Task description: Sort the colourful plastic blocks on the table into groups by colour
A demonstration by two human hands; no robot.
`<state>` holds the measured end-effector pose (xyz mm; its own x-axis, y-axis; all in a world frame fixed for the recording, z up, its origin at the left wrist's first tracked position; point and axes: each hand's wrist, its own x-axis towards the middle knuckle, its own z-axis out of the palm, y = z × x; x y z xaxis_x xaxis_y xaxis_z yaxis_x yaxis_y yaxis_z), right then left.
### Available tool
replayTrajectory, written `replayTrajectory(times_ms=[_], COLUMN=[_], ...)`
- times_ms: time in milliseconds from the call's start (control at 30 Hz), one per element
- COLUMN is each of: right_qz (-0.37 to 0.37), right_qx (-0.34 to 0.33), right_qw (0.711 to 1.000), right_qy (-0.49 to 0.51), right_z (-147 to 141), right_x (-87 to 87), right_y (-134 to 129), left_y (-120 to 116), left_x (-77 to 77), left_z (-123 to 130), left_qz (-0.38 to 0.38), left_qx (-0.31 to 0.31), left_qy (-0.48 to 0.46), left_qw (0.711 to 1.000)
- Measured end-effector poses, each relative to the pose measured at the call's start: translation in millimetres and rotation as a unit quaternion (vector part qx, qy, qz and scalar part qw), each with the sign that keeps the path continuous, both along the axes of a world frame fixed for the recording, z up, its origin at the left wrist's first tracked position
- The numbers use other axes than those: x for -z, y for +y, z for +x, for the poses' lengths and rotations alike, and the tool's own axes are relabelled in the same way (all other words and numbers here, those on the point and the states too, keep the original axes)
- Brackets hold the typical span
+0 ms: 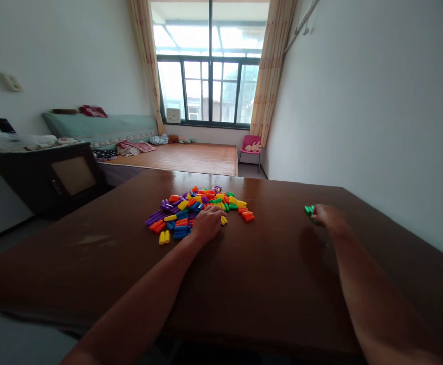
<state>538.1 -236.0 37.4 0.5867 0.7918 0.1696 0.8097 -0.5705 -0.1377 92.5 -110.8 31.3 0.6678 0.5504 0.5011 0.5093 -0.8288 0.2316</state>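
Observation:
A pile of small plastic pieces (181,214) in purple, orange, blue, yellow and green lies on the brown table (255,274). My left hand (207,223) rests over the pile's near right part, with a yellow piece (224,220) beside its fingertips; whether it grips anything is hidden. Farther right, my right hand (326,215) is closed at a few green pieces (308,209), its fingertips on the nearest green one. Orange pieces (247,215) lie at the pile's right edge, and a yellow pair (164,237) at its near left.
Behind the table is a bed (191,157) with cloths and toys, below a window. A dark cabinet (42,177) stands at the left, and a pink chair (251,144) by the right curtain. A white wall runs along the right.

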Motion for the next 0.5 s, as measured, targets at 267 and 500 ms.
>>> replayTrajectory(times_ms=[267,500], right_qz=[0.075,0.117], right_qx=[-0.312,-0.42], right_qw=[0.947,0.9], right_qy=[-0.017,-0.011], right_z=[-152,-213], right_x=[9.3,22.4], right_y=[48,47], left_y=[9,2], left_x=[2.5,-3.1], left_z=[-10,-11], left_qz=[0.014,0.014], left_qx=[0.036,-0.086], left_qy=[0.102,0.122], left_qw=[0.994,0.989])
